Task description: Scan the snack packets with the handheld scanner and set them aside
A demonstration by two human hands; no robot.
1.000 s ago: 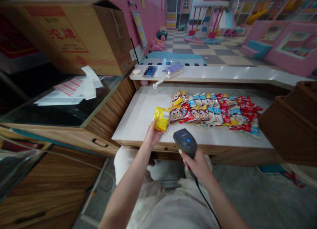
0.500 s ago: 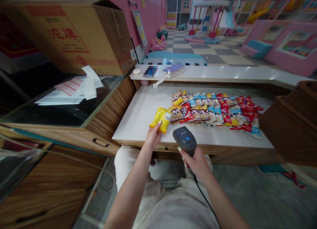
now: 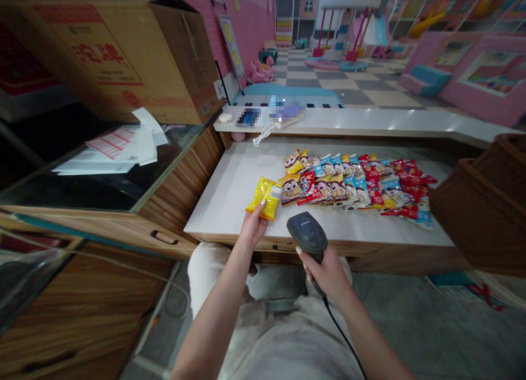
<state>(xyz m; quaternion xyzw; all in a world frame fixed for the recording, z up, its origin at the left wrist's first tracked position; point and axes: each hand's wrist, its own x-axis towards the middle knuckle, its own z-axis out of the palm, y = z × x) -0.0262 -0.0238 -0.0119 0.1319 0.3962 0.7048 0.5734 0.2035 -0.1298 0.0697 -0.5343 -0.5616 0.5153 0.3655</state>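
Between the thumb and fingers of my left hand [image 3: 253, 226] is a yellow snack packet [image 3: 266, 196], its printed back with a pale label turned up. My right hand [image 3: 326, 268] is wrapped round the handle of a dark grey barcode scanner [image 3: 306, 232]; a black cable runs from its base down past my lap. The scanner's head points forward and left, to the right of the yellow packet and apart from it. Beyond both hands, several snack packets [image 3: 355, 188] in brown, red, blue and yellow lie in overlapping rows on the white desk [image 3: 222, 194].
A raised white ledge [image 3: 353, 119] runs behind the desk, bearing a blurred phone [image 3: 248, 117] and a white cable [image 3: 263, 134]. A brown woven basket [image 3: 472, 216] stands at the right. To the left are a large cardboard box [image 3: 123, 62] and papers [image 3: 110, 150] on a dark glass top.
The blue light on top of the barcode scanner has gone out. My hands, the yellow packet and the scanner have hardly moved; the view has shifted very slightly.
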